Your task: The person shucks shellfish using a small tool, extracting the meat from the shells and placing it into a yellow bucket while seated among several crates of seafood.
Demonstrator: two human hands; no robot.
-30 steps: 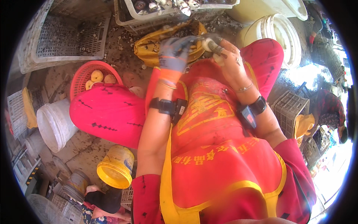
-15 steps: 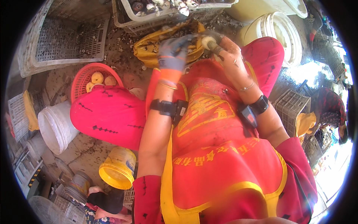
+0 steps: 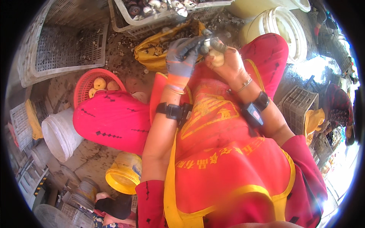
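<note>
My left hand (image 3: 181, 60), in a grey and orange glove with a dark palm, is raised over my lap with its fingers curled. What it grips is smeared by motion, though a thin bright edge shows between the two hands. Close beside it, my bare right hand (image 3: 230, 65) is closed around a pale, rounded piece (image 3: 216, 58) that looks like a peeled tuber. Dark covers or stains show on its fingertips. Just beyond both hands a yellow bag (image 3: 150, 57) lies open on the floor, with dark scraps in it.
A crate of dark-and-white pieces (image 3: 154, 8) stands ahead. To the left are a large grey crate (image 3: 70, 68), a red basket (image 3: 84, 81) with several pale round pieces, a white bucket (image 3: 57, 133) and a yellow bucket (image 3: 123, 176). A cream bucket (image 3: 279, 34) stands beyond my right knee.
My right hand has turned, and the pale piece now sits lower, against its fingers. My left hand has shifted slightly right, staying close to it. The whole view has shifted a little.
</note>
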